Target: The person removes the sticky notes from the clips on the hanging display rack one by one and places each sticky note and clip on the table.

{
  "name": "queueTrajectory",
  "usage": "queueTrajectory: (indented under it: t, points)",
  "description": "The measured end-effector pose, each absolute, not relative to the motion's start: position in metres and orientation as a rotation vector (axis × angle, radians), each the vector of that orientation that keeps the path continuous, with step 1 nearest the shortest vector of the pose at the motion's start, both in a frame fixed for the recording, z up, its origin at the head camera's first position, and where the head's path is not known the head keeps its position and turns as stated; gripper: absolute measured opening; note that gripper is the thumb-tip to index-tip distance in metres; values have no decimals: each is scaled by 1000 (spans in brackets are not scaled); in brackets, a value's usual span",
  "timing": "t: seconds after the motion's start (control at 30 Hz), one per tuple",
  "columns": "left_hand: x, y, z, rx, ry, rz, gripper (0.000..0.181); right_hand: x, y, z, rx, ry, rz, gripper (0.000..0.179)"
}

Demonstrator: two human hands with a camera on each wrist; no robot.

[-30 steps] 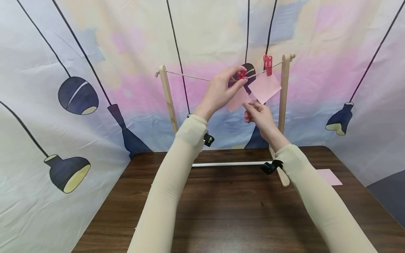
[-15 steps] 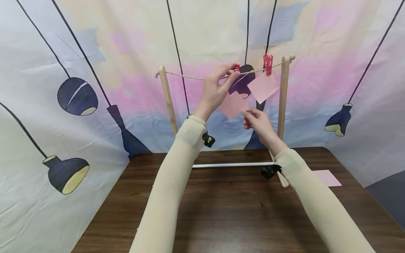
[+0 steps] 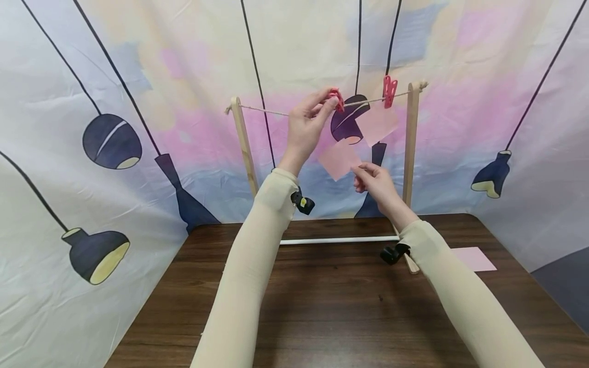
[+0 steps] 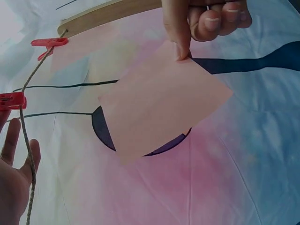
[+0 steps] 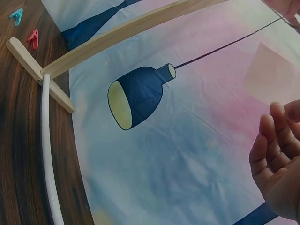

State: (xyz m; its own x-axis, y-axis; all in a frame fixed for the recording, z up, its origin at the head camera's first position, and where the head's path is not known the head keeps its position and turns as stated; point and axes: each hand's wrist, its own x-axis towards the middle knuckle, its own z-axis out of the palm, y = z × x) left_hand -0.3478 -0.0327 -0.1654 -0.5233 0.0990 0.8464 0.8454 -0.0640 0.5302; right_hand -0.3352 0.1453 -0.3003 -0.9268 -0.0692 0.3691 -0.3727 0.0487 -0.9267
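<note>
My left hand (image 3: pixel 307 120) pinches a red clothespin (image 3: pixel 337 98) at the twine line (image 3: pixel 264 110); in the left wrist view that clothespin (image 4: pixel 13 101) overlaps the twine. Between thumb and fingers, my right hand (image 3: pixel 379 185) holds a square pink paper (image 3: pixel 338 159) by its right corner, below the line. The paper (image 4: pixel 164 103) shows broad and flat in the left wrist view, apart from the twine. Farther right, a second red clothespin (image 3: pixel 390 92) holds another pink paper (image 3: pixel 377 124) on the line.
The twine runs between two wooden posts (image 3: pixel 412 143), joined low down by a white rod (image 3: pixel 340 239). One more pink sheet (image 3: pixel 474 259) lies on the brown table (image 3: pixel 331 306) at right. A teal clothespin (image 5: pixel 16 17) and a red one lie beyond the left post's foot.
My left hand has shifted left along the line with the clothespin. The right hand has lowered the pink paper slightly and leftward, away from the line.
</note>
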Motion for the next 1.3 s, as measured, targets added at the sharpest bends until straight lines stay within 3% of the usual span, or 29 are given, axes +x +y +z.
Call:
queueTrajectory:
  t: [0.67, 1.3]
  points:
    - [-349, -66, -169, -1134, -1424, -1824, 21, -329, 161, -309, 419, -2121, 1942, 24]
    - [-309, -151, -178, -997, -1649, -1568, 28, -303, 232, -317, 357, -2143, 1881, 13]
